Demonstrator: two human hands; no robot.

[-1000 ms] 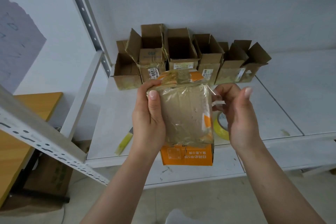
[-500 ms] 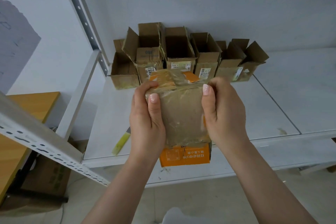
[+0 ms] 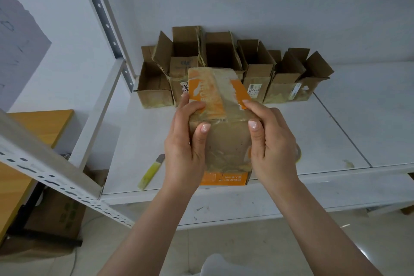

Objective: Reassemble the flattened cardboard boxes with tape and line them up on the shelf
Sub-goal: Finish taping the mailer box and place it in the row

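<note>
I hold an orange and brown cardboard box [image 3: 224, 141], covered with shiny tape, in front of me above the white shelf [image 3: 324, 132]. My left hand [image 3: 186, 148] grips its left side, thumb on the brown face. My right hand [image 3: 271, 143] grips its right side, thumb on the same face, fingers wrapped behind. The box's far orange face tilts up toward me. A row of several open brown boxes [image 3: 224, 67] stands against the back wall. A yellow tape roll [image 3: 299, 154] lies on the shelf, mostly hidden behind my right hand.
A yellow utility knife [image 3: 151, 171] lies on the shelf left of my hands. A perforated metal upright [image 3: 100, 13] and a slanted metal beam [image 3: 44, 163] frame the left side. An orange wooden table [image 3: 26, 141] stands beyond them, with a cardboard box [image 3: 56, 213] on the floor.
My right hand came from beside the tape roll onto the box's right side. Both hands then tipped the box so its far orange face shows more.
</note>
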